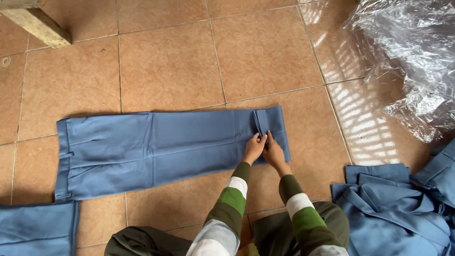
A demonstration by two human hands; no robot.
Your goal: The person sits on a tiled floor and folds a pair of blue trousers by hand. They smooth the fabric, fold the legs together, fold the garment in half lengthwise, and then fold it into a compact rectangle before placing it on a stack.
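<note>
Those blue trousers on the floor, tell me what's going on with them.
A person sits on the tiled floor with a pair of blue trousers laid flat in front of them. Both the left hand and the right hand press side by side on the cloth near its right end, beside a small fold. More blue clothes are heaped to the right, with crumpled clear plastic behind them.
</note>
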